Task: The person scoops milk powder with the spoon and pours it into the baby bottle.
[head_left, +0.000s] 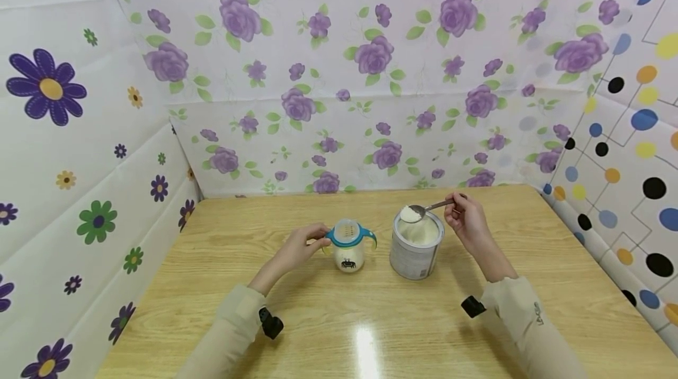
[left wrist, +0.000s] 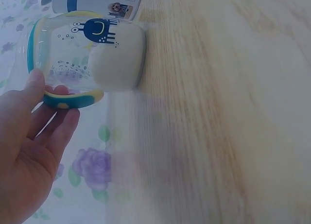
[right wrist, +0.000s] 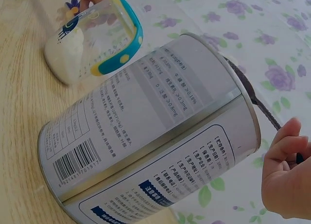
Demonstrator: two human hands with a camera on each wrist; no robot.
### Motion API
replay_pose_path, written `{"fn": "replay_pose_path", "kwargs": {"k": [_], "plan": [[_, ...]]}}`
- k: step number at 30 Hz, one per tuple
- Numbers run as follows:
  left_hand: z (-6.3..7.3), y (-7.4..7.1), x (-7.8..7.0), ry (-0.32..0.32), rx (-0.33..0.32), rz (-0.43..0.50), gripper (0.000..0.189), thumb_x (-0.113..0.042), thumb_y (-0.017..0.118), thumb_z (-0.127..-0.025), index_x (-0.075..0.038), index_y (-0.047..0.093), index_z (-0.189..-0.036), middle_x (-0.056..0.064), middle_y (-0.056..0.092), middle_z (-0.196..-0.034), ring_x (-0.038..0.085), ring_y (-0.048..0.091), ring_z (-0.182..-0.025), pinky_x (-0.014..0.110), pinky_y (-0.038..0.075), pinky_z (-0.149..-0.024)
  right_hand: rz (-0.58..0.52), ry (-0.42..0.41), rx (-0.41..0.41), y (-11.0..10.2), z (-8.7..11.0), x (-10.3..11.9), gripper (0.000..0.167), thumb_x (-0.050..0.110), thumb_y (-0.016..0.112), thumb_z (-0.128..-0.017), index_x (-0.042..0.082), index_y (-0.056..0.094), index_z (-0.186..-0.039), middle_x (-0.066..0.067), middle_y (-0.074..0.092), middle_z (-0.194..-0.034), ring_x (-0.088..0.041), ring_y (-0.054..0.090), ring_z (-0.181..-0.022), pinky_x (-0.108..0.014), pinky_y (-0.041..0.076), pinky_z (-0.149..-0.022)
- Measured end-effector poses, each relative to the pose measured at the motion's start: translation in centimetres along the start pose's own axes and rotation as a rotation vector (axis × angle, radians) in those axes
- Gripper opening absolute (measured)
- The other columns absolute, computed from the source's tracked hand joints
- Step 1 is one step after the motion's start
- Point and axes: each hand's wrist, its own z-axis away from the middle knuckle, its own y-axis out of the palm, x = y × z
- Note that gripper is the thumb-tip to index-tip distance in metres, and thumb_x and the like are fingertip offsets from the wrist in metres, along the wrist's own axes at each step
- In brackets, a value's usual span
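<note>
A clear baby bottle (head_left: 348, 256) with a blue collar and two handles stands upright on the table, white powder filling its lower part. My left hand (head_left: 304, 243) grips its left handle (left wrist: 73, 99), thumb on top and fingers beneath. Just right of the bottle stands an open milk powder can (head_left: 413, 258), with pale powder inside. My right hand (head_left: 468, 220) pinches the handle of a metal spoon (head_left: 435, 205), also seen past the can's rim in the right wrist view. Heaped white powder (head_left: 410, 214) fills the spoon's bowl, which is over the can's mouth.
Everything stands on a light wooden table (head_left: 328, 320). A flowered cloth (head_left: 318, 73) hangs along the back edge, with patterned sheets at the left and right sides. Each sleeve has a small black camera (head_left: 271, 323) at the wrist.
</note>
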Motion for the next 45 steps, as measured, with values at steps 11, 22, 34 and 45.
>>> {"fn": "replay_pose_path", "kwargs": {"k": [11,22,34,45], "plan": [[0.0,0.0,-0.2,-0.007,0.006,-0.013,0.017,-0.027,0.058,-0.097,-0.018,0.064,-0.11,0.006,0.07,-0.111,0.026,0.066,-0.108,0.043,0.056,-0.088,-0.047,-0.015,0.024,0.4,0.1,0.1,0.036,0.016,0.031,-0.107,0.007,0.059,-0.086,0.001,0.06,-0.062,-0.007,0.053,-0.05,-0.014,0.04,-0.043],[-0.1,0.0,-0.2,-0.012,0.001,-0.035,0.014,-0.028,0.057,-0.097,-0.022,0.065,-0.108,0.003,0.071,-0.11,0.022,0.067,-0.106,0.041,0.056,-0.086,-0.099,-0.012,0.049,0.7,0.1,0.1,0.035,0.017,0.03,-0.107,0.005,0.058,-0.09,-0.001,0.061,-0.065,-0.009,0.051,-0.051,-0.017,0.038,-0.043],[-0.1,-0.1,-0.2,-0.035,0.013,-0.033,0.015,-0.027,0.057,-0.098,-0.022,0.064,-0.109,0.004,0.071,-0.112,0.021,0.067,-0.107,0.042,0.056,-0.089,-0.104,-0.006,0.038,1.0,-0.1,0.0,0.036,0.016,0.031,-0.107,0.006,0.06,-0.087,-0.001,0.06,-0.064,-0.008,0.052,-0.051,-0.016,0.038,-0.043],[0.0,0.1,-0.2,0.018,-0.011,-0.042,0.015,-0.027,0.057,-0.098,-0.02,0.065,-0.109,0.004,0.072,-0.108,0.023,0.068,-0.104,0.042,0.057,-0.086,-0.145,0.01,0.033,1.2,-0.1,0.1,0.036,0.016,0.032,-0.107,0.006,0.059,-0.085,-0.001,0.06,-0.063,-0.008,0.053,-0.051,-0.015,0.039,-0.043]]}}
